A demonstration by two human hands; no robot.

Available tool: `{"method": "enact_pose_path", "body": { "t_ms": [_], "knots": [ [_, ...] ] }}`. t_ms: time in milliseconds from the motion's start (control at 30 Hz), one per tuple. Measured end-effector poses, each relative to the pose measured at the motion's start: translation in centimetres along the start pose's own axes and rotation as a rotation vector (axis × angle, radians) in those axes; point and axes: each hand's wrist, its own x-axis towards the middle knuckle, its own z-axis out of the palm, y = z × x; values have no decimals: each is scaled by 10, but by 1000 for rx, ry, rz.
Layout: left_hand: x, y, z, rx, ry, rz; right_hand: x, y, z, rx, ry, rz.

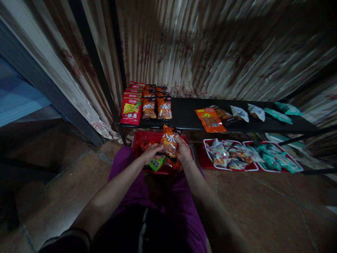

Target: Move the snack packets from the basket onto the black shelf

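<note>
An orange snack packet (170, 140) with white lettering is held upright above a red basket (137, 136). My right hand (183, 150) is closed on the packet's right side. At its lower left edge, the fingers of my left hand (152, 153) pinch the packet. Inside the basket lie more snack packets, including a green one (157, 163); my hands and the held packet partly hide them. Just behind, on a black shelf (183, 112), stand rows of matching orange packets (164, 108) and red packets (131, 109).
Further right on the shelf lie an orange pouch (210, 119), white packets (239, 113) and teal packets (278, 115). Below them, red baskets on the tiled floor hold white packets (221, 154) and teal packets (279, 158). A black shelf post (97, 66) rises at left, before a curtain (163, 45).
</note>
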Motion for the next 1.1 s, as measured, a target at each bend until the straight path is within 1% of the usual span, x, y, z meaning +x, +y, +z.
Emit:
{"method": "enact_pose_path", "body": {
  "t_ms": [133,233,267,300,400,467,567,667,767,933,1000,1100],
  "knots": [
    [-9,-15,6,-26,9,4,5,1,-3,-29,29,-26],
    [-11,-16,11,-42,28,34,3,0,-2,-50,61,-18],
    [-11,-16,12,-44,39,42,1,-1,-2,-52,49,-11],
    [-11,-15,12,-44,53,49,-1,-2,-1,-52,20,-1],
    [-11,-11,10,-44,98,71,-10,-5,0,-50,-130,56],
    [-10,-7,7,-49,129,96,-18,-5,-2,-43,-205,98],
    [-9,-1,4,-63,171,133,-30,-1,-10,-11,-238,142],
    [-9,4,4,-75,183,150,-39,6,-20,0,-256,160],
    [-9,5,6,-84,187,149,-44,17,-26,3,-243,156],
    [-10,1,11,-111,214,153,-48,34,-26,60,-152,93],
    [-10,-2,12,-123,220,144,-50,37,-24,69,-146,71],
    [-8,-5,12,-122,217,127,-54,34,-20,59,-152,19]
  ]
}}
